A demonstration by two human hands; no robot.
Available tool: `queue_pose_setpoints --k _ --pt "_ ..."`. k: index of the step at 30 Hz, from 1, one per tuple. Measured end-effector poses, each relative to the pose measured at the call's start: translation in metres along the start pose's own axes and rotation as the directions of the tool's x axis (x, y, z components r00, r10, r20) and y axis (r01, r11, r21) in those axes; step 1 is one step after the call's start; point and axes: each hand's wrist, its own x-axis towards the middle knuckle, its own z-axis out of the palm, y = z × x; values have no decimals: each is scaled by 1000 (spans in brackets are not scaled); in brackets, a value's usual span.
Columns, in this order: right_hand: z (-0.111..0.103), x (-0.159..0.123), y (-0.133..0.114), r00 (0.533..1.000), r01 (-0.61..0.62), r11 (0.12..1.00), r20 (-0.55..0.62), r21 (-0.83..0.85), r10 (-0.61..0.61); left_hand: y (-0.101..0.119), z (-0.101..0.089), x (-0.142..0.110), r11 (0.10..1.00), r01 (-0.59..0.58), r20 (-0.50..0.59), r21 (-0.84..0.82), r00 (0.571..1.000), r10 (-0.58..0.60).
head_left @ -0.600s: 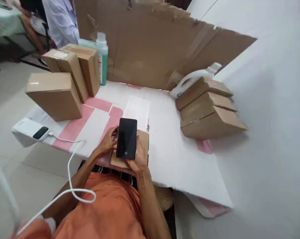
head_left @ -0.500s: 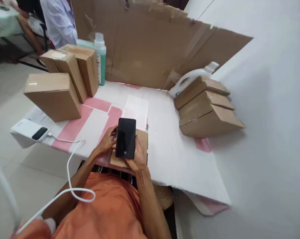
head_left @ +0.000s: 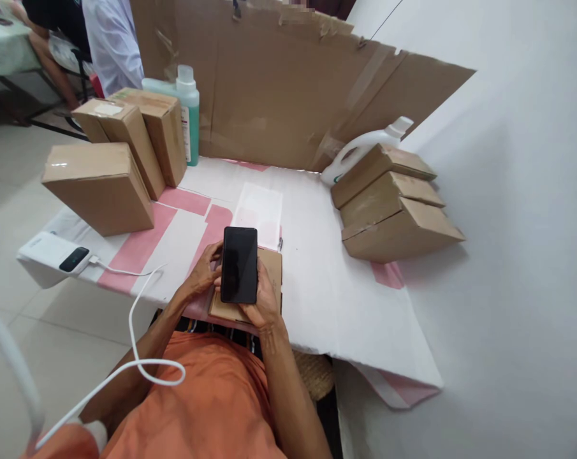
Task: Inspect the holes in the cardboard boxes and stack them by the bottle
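Observation:
A black smartphone (head_left: 239, 264), its screen dark, is held upright in front of me, top edge away from me. My right hand (head_left: 265, 296) is closed round its lower right side, the thumb along the right edge. At the left edge is my left hand (head_left: 203, 273), its fingers curled against the phone; their tips are partly hidden. Beneath the phone and hands lies a flat brown cardboard box (head_left: 271, 274) at the table's front edge. Just beyond it is a white translucent sheet or tray (head_left: 258, 213).
Cardboard boxes (head_left: 97, 191) stand at the left by a green liquid bottle (head_left: 192, 121); more boxes (head_left: 388, 213) lean at the right near a white jug (head_left: 365, 143). A power bank (head_left: 53, 252) trails a white cable (head_left: 131, 319) past my left arm. A cardboard panel (head_left: 269, 89) closes the back.
A small light icon at the bottom of the phone's screen has gone, leaving the screen dark. The view has shifted slightly; both hands keep nearly the same position.

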Motion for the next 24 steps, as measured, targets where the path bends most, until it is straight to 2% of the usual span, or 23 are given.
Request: queue_pose_setpoints --k 9,24 --pt "2 0 -3 1000 9 999 -5 -32 -10 5 0 -1 1000 -5 -6 -1 1000 5" --pt "2 -2 -7 1000 24 995 7 96 -25 6 1 0 1000 1 -13 -17 1000 -1"
